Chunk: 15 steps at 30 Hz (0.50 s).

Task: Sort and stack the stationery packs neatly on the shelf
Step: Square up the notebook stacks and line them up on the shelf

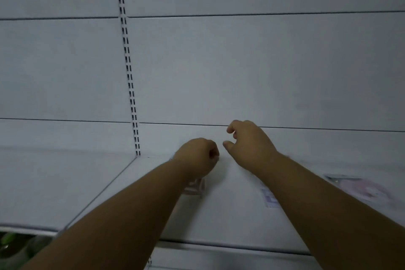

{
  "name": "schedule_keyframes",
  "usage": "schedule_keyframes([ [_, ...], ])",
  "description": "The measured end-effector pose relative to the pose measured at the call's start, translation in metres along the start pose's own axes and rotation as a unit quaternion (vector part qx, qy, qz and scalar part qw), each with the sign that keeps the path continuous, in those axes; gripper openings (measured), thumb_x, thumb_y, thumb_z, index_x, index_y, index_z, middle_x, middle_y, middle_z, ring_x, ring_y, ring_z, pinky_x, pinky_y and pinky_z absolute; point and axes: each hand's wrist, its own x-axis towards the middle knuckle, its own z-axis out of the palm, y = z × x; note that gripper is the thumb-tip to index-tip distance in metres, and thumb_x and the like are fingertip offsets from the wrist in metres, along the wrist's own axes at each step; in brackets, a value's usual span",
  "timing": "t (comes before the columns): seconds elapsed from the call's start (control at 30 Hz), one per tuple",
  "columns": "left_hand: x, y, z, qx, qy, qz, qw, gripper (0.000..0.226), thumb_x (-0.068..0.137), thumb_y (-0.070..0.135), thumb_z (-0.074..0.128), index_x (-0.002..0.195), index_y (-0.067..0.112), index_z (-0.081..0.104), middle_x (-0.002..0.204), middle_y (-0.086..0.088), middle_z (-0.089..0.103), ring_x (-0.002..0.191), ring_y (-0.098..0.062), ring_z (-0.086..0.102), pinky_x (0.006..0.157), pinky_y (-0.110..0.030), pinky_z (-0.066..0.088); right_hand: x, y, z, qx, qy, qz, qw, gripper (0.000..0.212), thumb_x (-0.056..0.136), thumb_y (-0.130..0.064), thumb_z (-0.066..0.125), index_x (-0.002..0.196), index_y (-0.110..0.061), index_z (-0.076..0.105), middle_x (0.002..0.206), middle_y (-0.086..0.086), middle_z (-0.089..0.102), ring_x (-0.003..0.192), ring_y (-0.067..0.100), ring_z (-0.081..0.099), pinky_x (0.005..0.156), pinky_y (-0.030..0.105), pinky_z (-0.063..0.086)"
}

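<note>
Both my arms reach deep over a white shelf (135, 199) toward its back wall. My left hand (198, 155) is curled into a fist, and I see nothing sticking out of it. A small clear pack (197, 187) shows just under that wrist; blur hides whether the hand touches it. My right hand (248, 141) hovers a little higher and to the right, thumb and fingers bent and apart, holding nothing. A white pack with a purple print (269, 199) lies partly under my right forearm. Further right lies a flat pinkish pack (361, 186).
The white back panel (241, 61) rises behind the shelf, with a slotted upright (128, 61) left of centre. A seam (105, 190) splits the shelf board into two sections. Below the front edge at the lower left, something green (8, 241) shows dimly.
</note>
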Motion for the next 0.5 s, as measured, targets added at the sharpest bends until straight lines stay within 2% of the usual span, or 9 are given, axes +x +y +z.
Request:
schedule_keyframes([
  [0.17,-0.016,-0.049,-0.022,-0.016,0.037,-0.037,0.999,0.014,0.089,0.026,0.055,0.09,0.022,0.069,0.087,0.005,0.067,0.081,-0.014,0.06,0.077,-0.032,0.053,0.004,-0.041,0.022,-0.041,-0.003,-0.023,0.999,0.029,0.087,-0.032,0.061,0.112,-0.019,0.055,0.109,0.006,0.055,0.09,0.023,0.058,0.073,0.032,0.047],
  [0.37,-0.034,-0.093,-0.024,-0.024,0.036,-0.035,0.998,0.013,0.09,0.028,0.057,0.095,0.023,0.068,0.095,0.002,0.064,0.085,-0.016,0.059,0.076,-0.03,0.05,0.001,-0.062,0.047,-0.056,-0.034,0.023,0.998,0.03,0.087,-0.033,0.06,0.111,-0.017,0.056,0.108,0.008,0.057,0.09,0.024,0.057,0.074,0.032,0.045],
  [0.5,-0.037,-0.1,-0.012,0.015,-0.022,-0.124,0.992,0.037,0.091,0.047,0.051,0.109,0.016,0.06,0.106,-0.006,0.063,0.093,-0.024,0.06,0.075,-0.031,0.047,-0.01,-0.058,0.066,-0.086,-0.082,0.09,0.989,0.029,0.091,-0.038,0.054,0.101,-0.011,0.056,0.103,0.011,0.062,0.085,0.023,0.056,0.069,0.03,0.043],
])
